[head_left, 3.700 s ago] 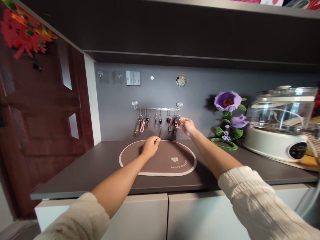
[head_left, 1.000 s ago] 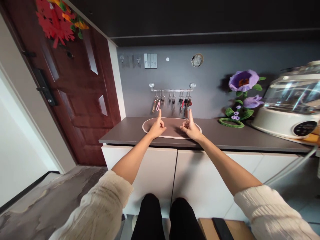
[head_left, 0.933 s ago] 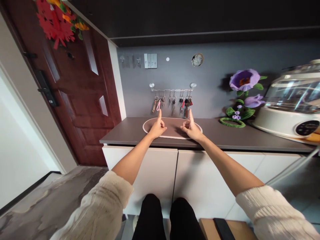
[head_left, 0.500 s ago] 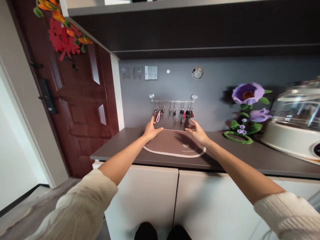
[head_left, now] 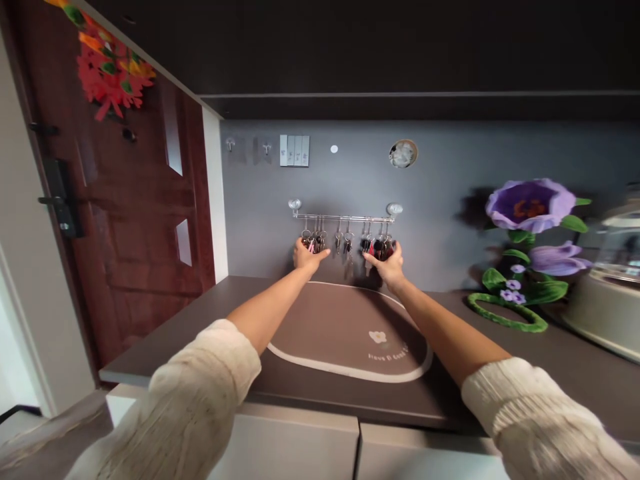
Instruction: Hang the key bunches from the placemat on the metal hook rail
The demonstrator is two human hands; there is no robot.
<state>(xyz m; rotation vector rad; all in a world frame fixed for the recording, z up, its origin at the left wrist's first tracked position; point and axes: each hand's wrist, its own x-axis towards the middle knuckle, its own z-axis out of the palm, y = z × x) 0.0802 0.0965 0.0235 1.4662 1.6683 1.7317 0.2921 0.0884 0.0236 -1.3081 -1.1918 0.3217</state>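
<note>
A chrome hook rail (head_left: 345, 217) on the grey wall carries several key bunches (head_left: 346, 243). My left hand (head_left: 306, 256) reaches up to the bunches at the rail's left end, fingers curled round the keys with the pink strap. My right hand (head_left: 388, 264) is closed round the dark and red keys at the rail's right end. Both arms stretch over a brown oval mat (head_left: 350, 330) lying on the dark counter (head_left: 200, 327).
A dark red door (head_left: 120, 220) stands at the left with a red paper ornament (head_left: 113, 73). Purple artificial flowers (head_left: 530, 227) and a white cooker with a clear lid (head_left: 607, 280) sit on the counter at the right. White cabinet fronts (head_left: 280, 453) lie below.
I have stepped closer to the counter. Both hands went from thumbs-up over the mat to reaching up and closing on the hanging keys at each end of the rail.
</note>
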